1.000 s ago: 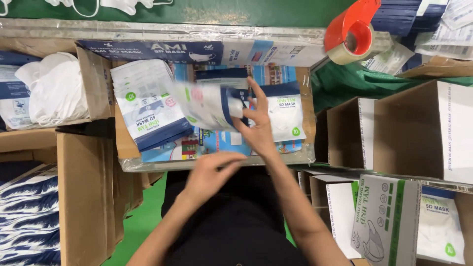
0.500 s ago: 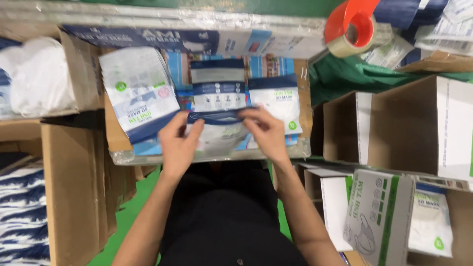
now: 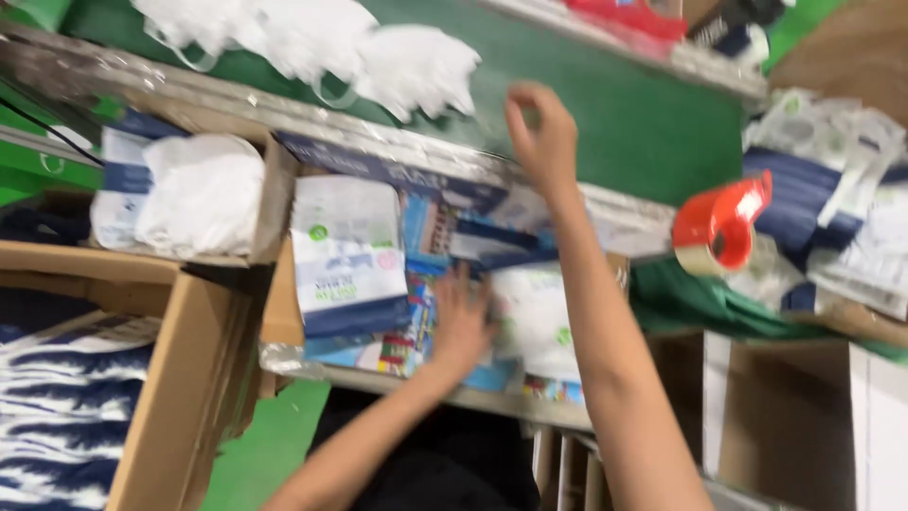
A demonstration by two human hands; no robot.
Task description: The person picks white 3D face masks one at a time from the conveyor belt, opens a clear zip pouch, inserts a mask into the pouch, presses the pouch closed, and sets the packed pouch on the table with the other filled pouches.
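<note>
Head view | left hand (image 3: 463,317) flat on mask packets (image 3: 350,255) | right hand (image 3: 541,132) grip spread near white masks (image 3: 416,66)

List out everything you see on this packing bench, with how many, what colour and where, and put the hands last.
Loose masks: several, white, on the green belt at the top.
Green belt: one, across the top.
Tray: one, brown cardboard, in the centre.
Upright mask pack: one, white and blue, in the tray on the left side.
Flat mask packs: a few, white and blue, in the tray; blur hides the exact count.
Bagged masks: one bundle, white, left of the tray.
Tape dispenser: one, red, at right.
Carton: one, brown, lower left, holding blue-and-white packs.
Left hand: flat on the packs in the tray.
Right hand: raised over the belt, empty.
</note>
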